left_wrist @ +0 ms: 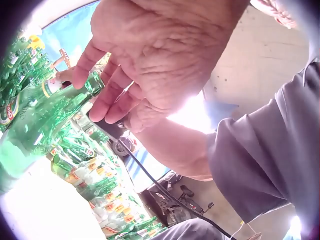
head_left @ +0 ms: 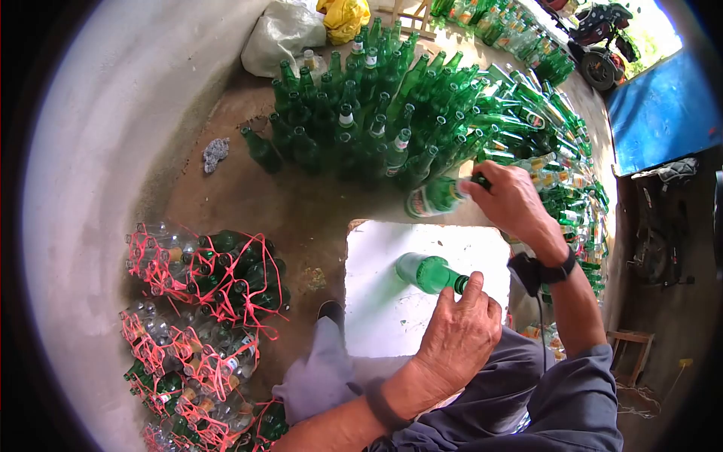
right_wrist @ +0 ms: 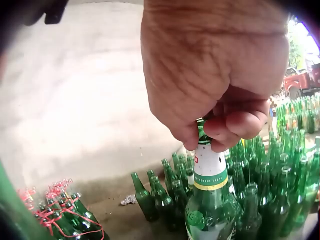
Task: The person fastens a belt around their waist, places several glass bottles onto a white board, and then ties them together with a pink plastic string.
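On the white board (head_left: 376, 324) a clear-green bottle (head_left: 431, 275) leans with its neck toward the person. The left hand (head_left: 459, 331) holds its mouth lightly between the fingertips; in the left wrist view, the fingers of the left hand (left_wrist: 150, 60) lie on both sides of the mouth of this bottle (left_wrist: 35, 130). Beyond the board's far edge, the right hand (head_left: 516, 203) pinches the neck of a labelled green bottle (head_left: 435, 197). The right wrist view shows the thumb and curled fingers of the right hand (right_wrist: 215, 75) around the top of the labelled bottle (right_wrist: 212, 210).
Many green bottles (head_left: 369, 98) stand beyond the board, and more bottles lie stacked (head_left: 565, 184) at the right. Bottles tied with pink string (head_left: 218, 279) are at the left. A pale sack (head_left: 282, 38) rests by the wall; a blue panel (head_left: 666, 113) stands at far right.
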`<state>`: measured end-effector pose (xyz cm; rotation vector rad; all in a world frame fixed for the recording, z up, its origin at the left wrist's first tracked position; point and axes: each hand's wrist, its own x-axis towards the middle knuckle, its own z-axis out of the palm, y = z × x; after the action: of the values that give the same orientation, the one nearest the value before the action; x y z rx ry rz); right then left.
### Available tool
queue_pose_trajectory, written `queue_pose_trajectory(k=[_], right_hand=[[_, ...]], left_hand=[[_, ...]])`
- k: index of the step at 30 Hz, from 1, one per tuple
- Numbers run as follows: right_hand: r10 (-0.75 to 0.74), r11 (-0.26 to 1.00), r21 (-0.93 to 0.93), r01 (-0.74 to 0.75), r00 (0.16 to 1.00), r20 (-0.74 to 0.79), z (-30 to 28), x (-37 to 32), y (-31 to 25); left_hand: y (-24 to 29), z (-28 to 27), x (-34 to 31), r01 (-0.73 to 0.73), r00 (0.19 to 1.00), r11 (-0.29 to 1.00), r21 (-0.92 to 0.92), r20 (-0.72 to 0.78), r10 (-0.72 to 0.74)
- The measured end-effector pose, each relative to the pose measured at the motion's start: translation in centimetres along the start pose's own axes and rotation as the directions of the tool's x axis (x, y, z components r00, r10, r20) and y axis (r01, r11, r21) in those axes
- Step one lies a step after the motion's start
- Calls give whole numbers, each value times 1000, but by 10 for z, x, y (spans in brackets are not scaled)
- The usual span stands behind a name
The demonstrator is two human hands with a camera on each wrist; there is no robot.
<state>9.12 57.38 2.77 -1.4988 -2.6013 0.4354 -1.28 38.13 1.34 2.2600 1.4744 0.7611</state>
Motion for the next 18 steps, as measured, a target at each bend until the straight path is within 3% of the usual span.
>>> queue_pose_trajectory(k=[4, 7, 11, 14, 18], right_hand=[[48, 998, 38, -44, 992, -117, -30, -44, -1], [6, 1000, -6, -7, 980, -197, -33, -75, 5], [30, 995, -89, -47, 982, -184, -34, -111, -1], [153, 988, 4, -153, 985, -83, -29, -129, -5], [163, 982, 96, -160, 986, -23, -10, -146, -4]], left_hand=[[0, -4, 1, -4, 996, 1000, 12, 89, 3], [1, 1, -1, -4, 1000, 999, 33, 23, 3], [3, 2, -2, 26, 999, 999, 37, 31, -27], [4, 4, -3, 30, 999, 998, 47, 25, -31], [6, 5, -4, 33, 999, 997, 72, 37, -36]])
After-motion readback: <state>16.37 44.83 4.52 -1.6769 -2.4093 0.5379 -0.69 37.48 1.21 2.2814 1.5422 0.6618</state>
